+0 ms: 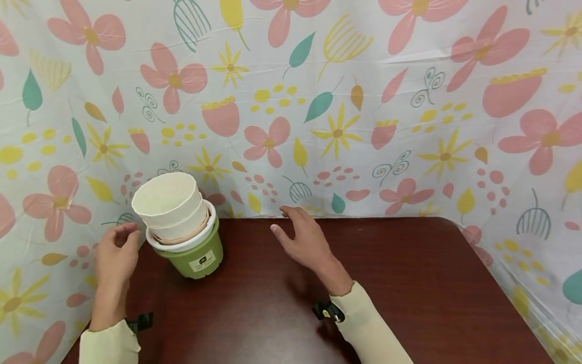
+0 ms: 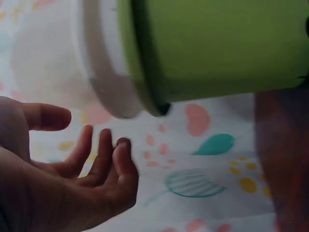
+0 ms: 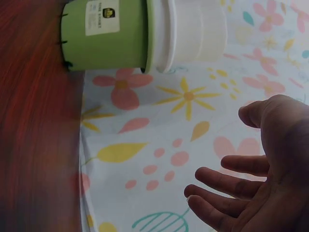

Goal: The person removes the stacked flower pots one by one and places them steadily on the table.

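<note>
A stack of nested pots stands at the table's back left: a green pot (image 1: 196,260) with a label at the bottom, a white rim above it, a thin tan rim, and cream-white pots (image 1: 170,202) on top. Just left of the stack, my left hand (image 1: 117,258) is raised with fingers loosely bent, holding nothing. In the left wrist view, a gap shows between that hand (image 2: 91,179) and the green pot (image 2: 227,48). To the right of the stack, my right hand (image 1: 305,242) hovers over the table, fingers relaxed and empty; the right wrist view shows its spread fingers (image 3: 231,186).
The dark red-brown table (image 1: 409,283) extends to the right and front. A flower-printed cloth (image 1: 291,101) hangs behind the table's back edge and along both sides. Dark wrist straps with small devices sit on both wrists.
</note>
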`<act>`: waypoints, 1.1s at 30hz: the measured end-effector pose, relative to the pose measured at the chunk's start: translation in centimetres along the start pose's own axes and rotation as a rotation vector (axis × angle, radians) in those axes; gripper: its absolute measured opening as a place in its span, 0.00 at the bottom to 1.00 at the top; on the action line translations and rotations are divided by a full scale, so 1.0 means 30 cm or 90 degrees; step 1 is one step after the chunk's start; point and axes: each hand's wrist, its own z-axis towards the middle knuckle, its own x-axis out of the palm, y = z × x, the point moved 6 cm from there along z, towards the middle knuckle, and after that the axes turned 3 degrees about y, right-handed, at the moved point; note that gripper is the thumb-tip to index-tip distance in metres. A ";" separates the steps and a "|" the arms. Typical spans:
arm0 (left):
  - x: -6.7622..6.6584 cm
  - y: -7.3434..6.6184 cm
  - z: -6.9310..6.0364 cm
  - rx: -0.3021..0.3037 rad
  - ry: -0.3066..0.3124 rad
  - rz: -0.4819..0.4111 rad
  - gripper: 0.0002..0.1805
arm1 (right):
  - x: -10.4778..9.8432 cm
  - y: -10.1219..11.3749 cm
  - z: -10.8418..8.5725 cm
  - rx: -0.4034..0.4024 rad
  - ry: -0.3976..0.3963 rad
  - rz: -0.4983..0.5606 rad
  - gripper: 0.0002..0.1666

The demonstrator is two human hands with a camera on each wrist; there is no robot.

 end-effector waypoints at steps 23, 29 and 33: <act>0.109 0.161 0.065 -0.053 0.312 -0.075 0.38 | 0.028 0.176 0.138 -0.078 0.027 -0.018 0.32; 0.130 0.156 0.062 -0.044 0.325 -0.123 0.38 | 0.060 0.205 0.162 -0.083 0.045 -0.006 0.32; 0.133 0.154 0.066 -0.040 0.321 -0.117 0.37 | 0.080 0.228 0.182 -0.098 0.052 -0.001 0.33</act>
